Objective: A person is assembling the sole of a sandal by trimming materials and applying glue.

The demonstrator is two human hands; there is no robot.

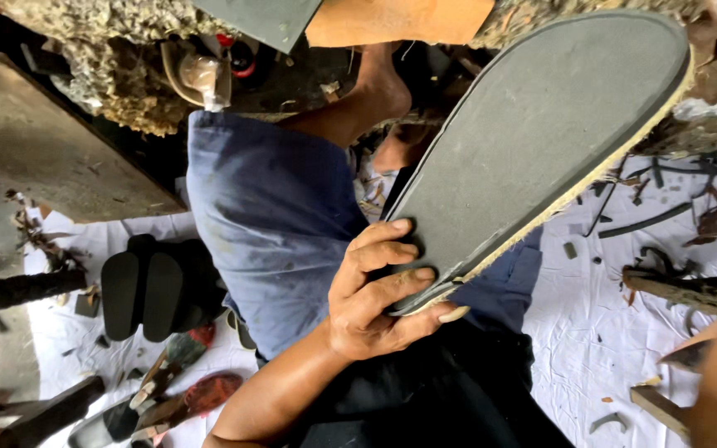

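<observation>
Fingers (383, 249) of left hand (371, 307) grip grey shoe sole (533, 133) heel.

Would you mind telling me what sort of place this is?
Probably a small footwear workshop: a hand holds a grey shoe sole, black soles are stacked nearby, and rubber offcuts litter the white floor sheet.

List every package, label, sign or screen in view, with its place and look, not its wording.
None shows here: no package, label, sign or screen.
The left hand grips only an unmarked grey shoe sole with a pale edge.
Black soles lie bare on the white sheet, among offcuts.
</observation>
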